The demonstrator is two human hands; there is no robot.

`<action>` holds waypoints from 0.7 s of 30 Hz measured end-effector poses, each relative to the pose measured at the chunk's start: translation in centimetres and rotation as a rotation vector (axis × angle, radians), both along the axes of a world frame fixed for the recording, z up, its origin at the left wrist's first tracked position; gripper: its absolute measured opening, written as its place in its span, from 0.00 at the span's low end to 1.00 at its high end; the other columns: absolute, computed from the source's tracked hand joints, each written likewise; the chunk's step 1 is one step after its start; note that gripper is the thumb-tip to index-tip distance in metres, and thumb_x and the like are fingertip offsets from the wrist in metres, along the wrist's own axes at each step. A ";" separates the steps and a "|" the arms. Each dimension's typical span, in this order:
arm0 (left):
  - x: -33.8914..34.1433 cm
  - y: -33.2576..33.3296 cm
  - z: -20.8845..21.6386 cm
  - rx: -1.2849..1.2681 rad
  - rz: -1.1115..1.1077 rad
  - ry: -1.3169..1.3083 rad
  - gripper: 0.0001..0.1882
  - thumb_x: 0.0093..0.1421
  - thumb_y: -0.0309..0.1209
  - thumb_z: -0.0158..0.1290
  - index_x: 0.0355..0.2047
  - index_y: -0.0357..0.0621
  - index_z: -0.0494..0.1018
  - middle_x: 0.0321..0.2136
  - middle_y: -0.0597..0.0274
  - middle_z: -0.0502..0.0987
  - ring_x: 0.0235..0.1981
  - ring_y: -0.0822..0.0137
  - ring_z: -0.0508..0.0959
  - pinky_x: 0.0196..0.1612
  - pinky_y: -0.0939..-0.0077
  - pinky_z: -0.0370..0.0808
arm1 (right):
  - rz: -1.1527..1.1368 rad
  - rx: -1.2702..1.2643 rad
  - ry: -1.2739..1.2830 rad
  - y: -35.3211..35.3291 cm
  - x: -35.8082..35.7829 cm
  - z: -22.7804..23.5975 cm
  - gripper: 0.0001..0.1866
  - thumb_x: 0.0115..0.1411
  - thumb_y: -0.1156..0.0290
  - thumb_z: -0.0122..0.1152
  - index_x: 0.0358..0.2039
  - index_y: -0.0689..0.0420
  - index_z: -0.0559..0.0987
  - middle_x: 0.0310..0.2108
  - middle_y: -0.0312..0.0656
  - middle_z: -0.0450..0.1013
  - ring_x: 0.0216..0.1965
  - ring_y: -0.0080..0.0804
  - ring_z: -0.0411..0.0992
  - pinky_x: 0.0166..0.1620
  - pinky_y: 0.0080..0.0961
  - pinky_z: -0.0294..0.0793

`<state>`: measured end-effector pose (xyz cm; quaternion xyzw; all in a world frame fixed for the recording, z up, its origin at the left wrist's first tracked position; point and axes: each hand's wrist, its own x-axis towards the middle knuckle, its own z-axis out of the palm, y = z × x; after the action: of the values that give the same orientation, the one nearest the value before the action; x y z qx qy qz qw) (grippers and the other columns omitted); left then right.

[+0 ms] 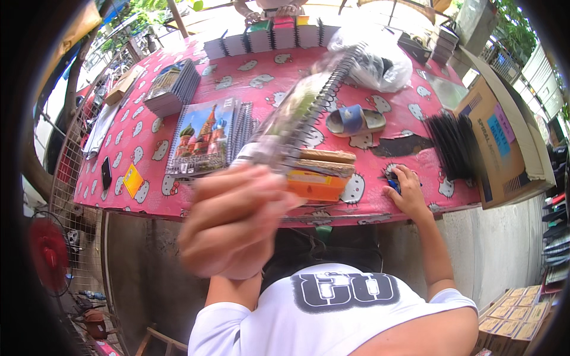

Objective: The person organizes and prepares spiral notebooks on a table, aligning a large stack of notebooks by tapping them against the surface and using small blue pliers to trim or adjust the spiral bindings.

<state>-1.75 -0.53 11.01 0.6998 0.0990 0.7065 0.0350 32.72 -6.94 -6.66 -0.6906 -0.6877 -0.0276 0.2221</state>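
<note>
My left hand (228, 222) is raised above the near edge of the table, closed on a spiral-bound notebook (297, 113). The notebook is tilted up and away, smeared by motion, with its black coil along the right side. On the table at the right, my right hand (411, 194) has its fingers curled over a small blue and black object (393, 181), mostly hidden under them. Left of the raised notebook lies a stack of spiral notebooks (202, 136) with a colourful domed building on the cover. Orange and brown packs (320, 184) lie just beyond my left hand.
Black spiral coils (448, 145) lie beside a cardboard box (504, 139) at the right. A blue slipper (355, 120) and a plastic bag (383, 65) are mid-table. More notebooks (172, 88) stand left; a row of them (273, 38) lines the far edge, near another person's hands (285, 10).
</note>
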 end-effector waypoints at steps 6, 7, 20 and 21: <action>4.6 -0.2 -9.3 -0.630 -0.076 0.203 0.10 0.44 0.19 0.64 0.29 0.35 0.76 0.37 0.52 0.78 0.34 0.65 0.80 0.35 0.76 0.79 | 0.013 0.014 0.254 -1.1 -4.1 3.8 0.20 0.56 0.65 0.61 0.48 0.58 0.74 0.44 0.47 0.70 0.44 0.43 0.69 0.46 0.35 0.67; 4.5 0.1 -10.6 -0.535 -0.071 0.208 0.10 0.44 0.18 0.64 0.29 0.34 0.76 0.37 0.51 0.78 0.34 0.66 0.81 0.35 0.78 0.79 | 0.096 0.042 0.396 -1.5 -5.3 5.4 0.20 0.55 0.66 0.62 0.48 0.58 0.74 0.42 0.46 0.71 0.42 0.42 0.71 0.43 0.32 0.70; 4.7 -0.6 -11.3 -0.496 -0.109 0.150 0.12 0.43 0.12 0.59 0.30 0.33 0.77 0.33 0.53 0.79 0.34 0.60 0.80 0.37 0.71 0.77 | 0.408 -0.267 0.940 -1.0 -12.0 9.2 0.19 0.57 0.65 0.63 0.45 0.64 0.72 0.38 0.47 0.74 0.34 0.37 0.74 0.38 0.29 0.74; 4.6 -0.4 -11.3 -0.412 -0.115 0.155 0.11 0.43 0.12 0.58 0.29 0.33 0.77 0.33 0.53 0.79 0.34 0.60 0.80 0.38 0.69 0.77 | 0.395 -0.484 1.172 -0.7 -11.5 8.6 0.19 0.58 0.65 0.62 0.45 0.64 0.72 0.37 0.46 0.75 0.31 0.34 0.75 0.36 0.26 0.75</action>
<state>2.90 -0.94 -0.26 0.7347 0.2037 0.6121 0.2099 21.25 -7.65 1.96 -0.4826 -0.5535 0.5491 0.3989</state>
